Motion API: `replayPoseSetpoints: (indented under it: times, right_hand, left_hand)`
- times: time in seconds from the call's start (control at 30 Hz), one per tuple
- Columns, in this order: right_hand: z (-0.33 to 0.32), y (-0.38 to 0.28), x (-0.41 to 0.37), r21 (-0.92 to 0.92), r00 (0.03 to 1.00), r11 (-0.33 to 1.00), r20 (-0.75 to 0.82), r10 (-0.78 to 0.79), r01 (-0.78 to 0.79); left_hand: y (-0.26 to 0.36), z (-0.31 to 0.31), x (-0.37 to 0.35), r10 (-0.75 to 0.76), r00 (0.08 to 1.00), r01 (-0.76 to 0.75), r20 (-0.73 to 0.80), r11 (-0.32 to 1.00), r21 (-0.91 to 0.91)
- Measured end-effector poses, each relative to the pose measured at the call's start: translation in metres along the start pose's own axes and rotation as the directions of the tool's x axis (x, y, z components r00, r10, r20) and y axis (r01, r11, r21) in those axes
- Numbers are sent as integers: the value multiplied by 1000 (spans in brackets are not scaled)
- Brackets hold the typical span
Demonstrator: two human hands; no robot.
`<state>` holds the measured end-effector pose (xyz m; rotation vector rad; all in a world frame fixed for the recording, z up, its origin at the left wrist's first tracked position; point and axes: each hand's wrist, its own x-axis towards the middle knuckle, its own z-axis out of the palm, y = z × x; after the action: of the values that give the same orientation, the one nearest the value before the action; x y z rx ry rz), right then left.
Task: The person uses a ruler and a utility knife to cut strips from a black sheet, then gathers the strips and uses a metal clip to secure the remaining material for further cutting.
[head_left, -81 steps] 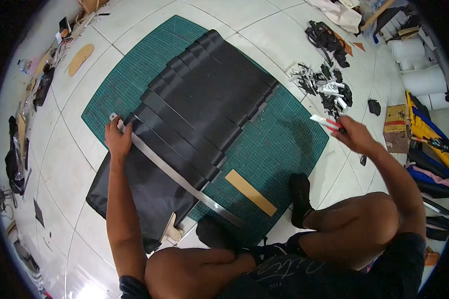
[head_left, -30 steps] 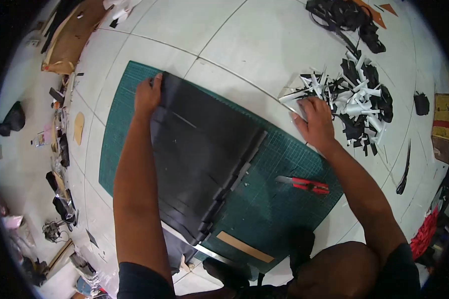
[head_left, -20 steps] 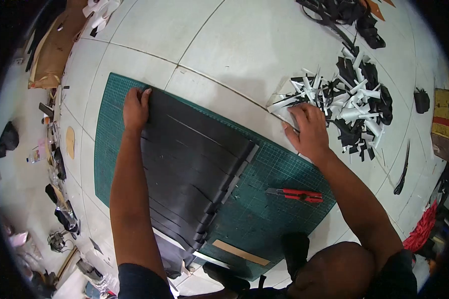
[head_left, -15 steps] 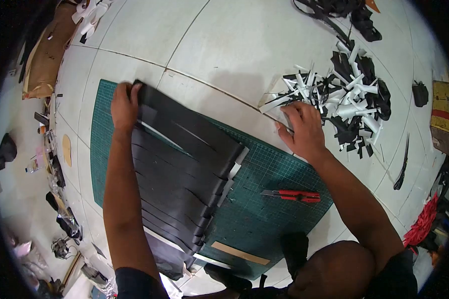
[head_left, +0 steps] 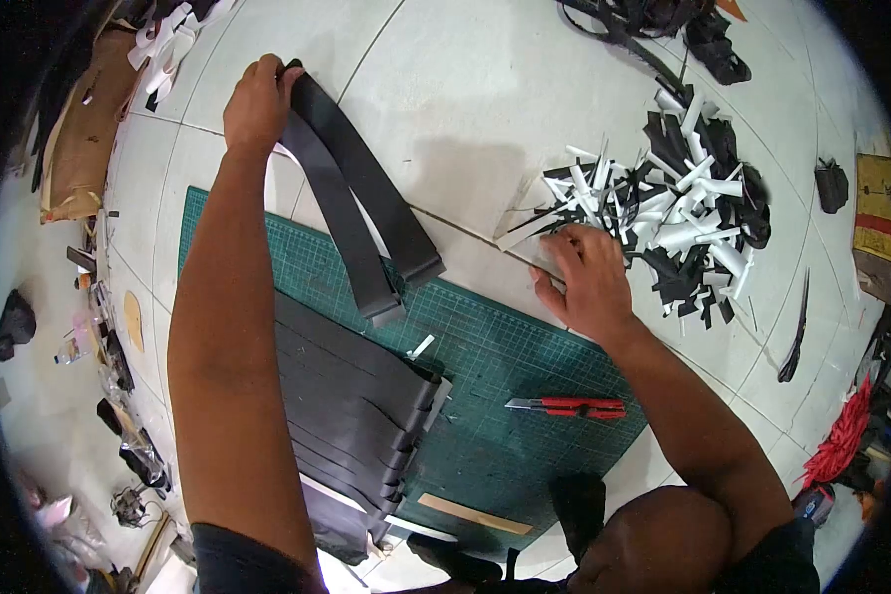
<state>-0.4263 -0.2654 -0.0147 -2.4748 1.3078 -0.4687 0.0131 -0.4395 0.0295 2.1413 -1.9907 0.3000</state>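
Note:
My left hand (head_left: 259, 104) is closed on the far ends of two long black strips (head_left: 371, 178), which hang toward me over the floor tiles and the edge of the green cutting mat (head_left: 485, 332). Pale undersides show between them. A black sheet (head_left: 342, 396) cut into parallel strips lies on the mat, partly behind my left forearm. My right hand (head_left: 589, 282) is at the mat's far edge, beside the scrap pile, thumb and fingers apart; nothing clear shows in its grasp. Nearer to me, a red utility knife (head_left: 569, 407) rests on the mat with its blade out.
A heap of black and white offcuts (head_left: 683, 213) covers the floor beyond my right hand. A tan strip (head_left: 473, 514) and a small white scrap (head_left: 421, 346) lie on the mat. Cardboard (head_left: 89, 129) stands at the left, and a red bundle (head_left: 840, 436) lies at the right.
My left hand has moved up and away, lifting two black strips off the cut sheet. More of the mat shows where they lay. My right hand has shifted only slightly.

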Motion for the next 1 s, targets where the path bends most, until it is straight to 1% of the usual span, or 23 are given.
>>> replayPoseSetpoints:
  times: [0.13, 0.17, 0.27, 0.3, 0.33, 0.4, 0.43, 0.47, 0.5, 0.53, 0.57, 0.63, 0.67, 0.7, 0.73, 0.77, 0.87, 0.97, 1.0]
  right_hand:
    - [-1, -2, 1, 41, 1000, 999, -19, 11, -10]
    - [-2, -2, 1, 49, 1000, 999, -26, 7, -6]
    - [1, 1, 1, 30, 1000, 1000, -16, -4, 4]
    - [4, 2, 0, 39, 999, 999, -41, -10, 11]
    - [5, 3, -2, 41, 999, 999, -38, -4, 6]
    - [4, 2, -2, 57, 999, 998, -32, -1, 2]
    - [4, 0, -1, 72, 1000, 997, -26, 9, -7]
    - [6, 1, 1, 60, 999, 998, -36, -3, 5]
    - [6, 1, -1, 45, 999, 999, -40, -10, 12]
    - [7, 2, -2, 26, 999, 1000, -48, -17, 18]
    - [8, 3, -2, 18, 999, 1000, -48, -21, 22]
    - [6, 1, -1, -1, 999, 1000, -31, -14, 14]
    - [5, 1, -2, -12, 1000, 1000, -22, -10, 10]
    - [8, 3, -1, 21, 997, 999, -64, -35, 37]
    - [9, 3, -2, 17, 998, 999, -55, -30, 31]
    - [9, 2, -2, 11, 999, 1000, -44, -24, 24]
    - [7, 1, -1, 9, 999, 1000, -40, -23, 23]
    - [5, 0, 0, 6, 999, 1000, -42, -12, 12]
    - [4, -2, -1, 7, 999, 1000, -39, -3, 3]
  left_hand:
    - [-15, 3, -2, -26, 1000, 26, -16, 999, 27]
    - [-20, 5, -3, -52, 998, 52, 25, 999, 14]
    - [-25, 5, -19, -68, 997, 71, -47, 996, 58]
    - [-27, 10, -26, -56, 975, 74, -214, 995, 73]
    - [-37, 11, -32, -146, 976, 135, -164, 988, -74]
    - [-62, 2, -48, -308, 951, 279, -36, 900, -336]
    - [-67, -12, -69, -232, 973, 222, 10, 917, -331]
    - [-66, -23, -95, -264, 964, 249, -23, 933, -261]
    - [-70, -35, -123, -257, 966, 243, -37, 945, -221]
    - [-81, -43, -150, -350, 933, 359, 78, 917, -176]
    - [-91, -51, -176, -442, 878, 466, 182, 877, -120]
    - [-90, -66, -224, -473, 846, 497, 244, 867, -43]
    - [-89, -66, -242, -442, 868, 467, 225, 881, -70]
    - [-85, -67, -257, -414, 886, 439, 207, 893, -94]
    - [-83, -67, -266, -385, 904, 409, 184, 905, -118]
    - [-85, -66, -269, -396, 898, 418, 192, 904, -92]
    - [-73, -67, -268, -438, 873, 469, 214, 875, -123]
    - [-68, -60, -275, -477, 855, 500, 203, 863, -78]
    - [-67, -59, -277, -468, 869, 480, 162, 876, -50]
